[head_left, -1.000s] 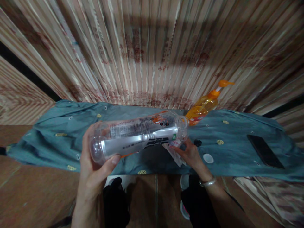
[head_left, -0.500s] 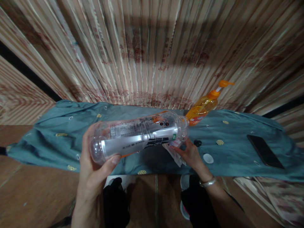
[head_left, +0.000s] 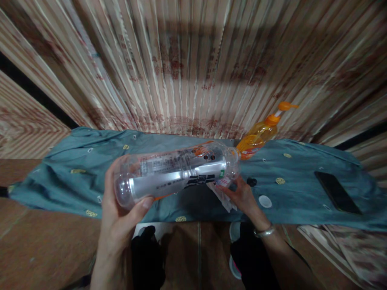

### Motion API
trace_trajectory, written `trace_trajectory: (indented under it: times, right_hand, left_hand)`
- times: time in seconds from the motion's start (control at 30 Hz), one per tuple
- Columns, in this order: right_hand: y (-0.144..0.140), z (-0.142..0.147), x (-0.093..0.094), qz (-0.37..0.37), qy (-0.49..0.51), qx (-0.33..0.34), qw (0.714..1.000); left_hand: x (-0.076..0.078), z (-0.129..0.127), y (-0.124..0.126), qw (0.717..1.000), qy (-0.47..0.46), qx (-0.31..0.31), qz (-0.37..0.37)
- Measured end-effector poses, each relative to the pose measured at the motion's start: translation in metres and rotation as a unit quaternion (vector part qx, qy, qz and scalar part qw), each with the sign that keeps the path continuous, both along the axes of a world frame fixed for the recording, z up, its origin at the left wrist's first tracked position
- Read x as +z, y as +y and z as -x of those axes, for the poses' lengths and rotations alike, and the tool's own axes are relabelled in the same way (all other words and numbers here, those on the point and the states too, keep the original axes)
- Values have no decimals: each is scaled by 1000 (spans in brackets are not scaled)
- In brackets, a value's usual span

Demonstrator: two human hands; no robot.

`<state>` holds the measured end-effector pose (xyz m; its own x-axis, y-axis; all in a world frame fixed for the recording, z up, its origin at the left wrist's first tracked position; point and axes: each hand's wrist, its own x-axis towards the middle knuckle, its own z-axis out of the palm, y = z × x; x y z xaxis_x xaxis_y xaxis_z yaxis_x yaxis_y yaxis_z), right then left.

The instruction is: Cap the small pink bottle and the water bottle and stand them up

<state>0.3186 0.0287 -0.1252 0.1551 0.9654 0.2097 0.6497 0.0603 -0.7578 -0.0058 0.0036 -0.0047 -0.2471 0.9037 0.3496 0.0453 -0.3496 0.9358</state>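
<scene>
A large clear plastic bottle [head_left: 178,173] with a silver label lies sideways in the air over the cloth, its neck pointing right. My left hand [head_left: 117,213] is wrapped around its base, thumb on the near side. Close under the neck, my right hand [head_left: 243,197] pinches a crumpled white piece with red print [head_left: 224,197]; whether it is tissue or thin plastic I cannot tell. Some of the right fingers are hidden, and I cannot make out whether they touch the bottle. An orange pump bottle [head_left: 256,137] stands just behind the neck.
A teal patterned cloth [head_left: 63,189] covers the narrow table. To the right of my right hand lie a white round cap [head_left: 265,201], a small black object [head_left: 251,182] and a black phone [head_left: 337,192]. A pleated curtain [head_left: 193,72] hangs behind the table.
</scene>
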Motion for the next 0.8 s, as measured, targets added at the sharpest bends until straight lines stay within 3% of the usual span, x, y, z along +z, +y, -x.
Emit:
trace_trajectory:
  times: [0.8]
  right_hand:
    - [0,-1,0,-8,-1,12,1000]
  left_hand:
    - [3,-2,1,1000,4,7,-5]
